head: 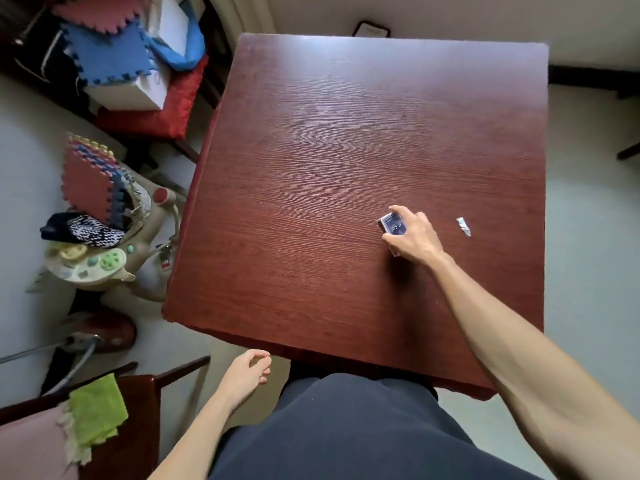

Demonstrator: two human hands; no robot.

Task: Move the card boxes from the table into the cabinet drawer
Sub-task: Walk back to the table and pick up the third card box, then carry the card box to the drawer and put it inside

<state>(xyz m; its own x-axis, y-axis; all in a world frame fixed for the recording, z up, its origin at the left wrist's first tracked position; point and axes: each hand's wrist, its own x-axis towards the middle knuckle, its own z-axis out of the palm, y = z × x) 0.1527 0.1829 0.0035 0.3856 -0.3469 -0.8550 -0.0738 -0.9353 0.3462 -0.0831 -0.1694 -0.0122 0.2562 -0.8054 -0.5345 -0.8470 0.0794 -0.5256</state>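
A small dark blue card box [391, 226] lies on the reddish wooden table [329, 168], right of centre. My right hand [414, 237] reaches over it with fingers wrapped around its sides, gripping it against the tabletop. My left hand [247, 374] hangs below the table's near edge with its fingers loosely curled and nothing in it. No cabinet or drawer is in view.
A small crumpled silvery scrap [463, 226] lies on the table to the right of the box. A wooden chair [138, 403] with a green cloth [97, 408] stands at the lower left. Foam mats, a baby toy seat and boxes crowd the floor on the left.
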